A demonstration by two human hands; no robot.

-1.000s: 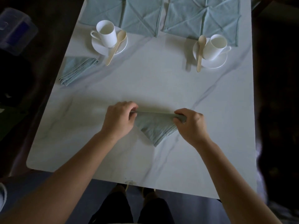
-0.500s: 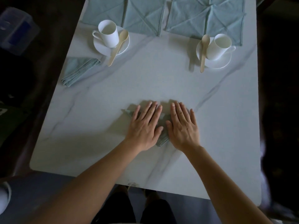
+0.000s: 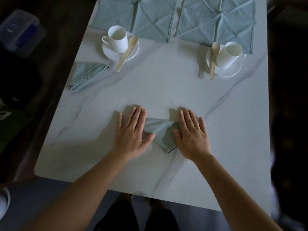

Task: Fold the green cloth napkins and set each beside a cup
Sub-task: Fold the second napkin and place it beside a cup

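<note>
A green napkin (image 3: 162, 133) folded into a triangle lies near the front middle of the white marble table (image 3: 166, 90). My left hand (image 3: 131, 132) presses flat on its left end with straight fingers. My right hand (image 3: 191, 133) lies flat on its right end. A folded green napkin (image 3: 86, 75) rests just front-left of the left white cup (image 3: 118, 39). The right white cup (image 3: 229, 54) stands on its saucer with no napkin beside it.
Each cup sits on a white saucer (image 3: 110, 53) with a wooden spoon (image 3: 127, 52) leaning on it. Two unfolded green napkins (image 3: 215, 22) are spread across the table's far edge. A clear plastic box (image 3: 20, 32) sits off the table to the left.
My hands first pinched the napkin's two ends, then pressed flat side by side on its middle. Now they have slid apart to the ends, uncovering the centre.
</note>
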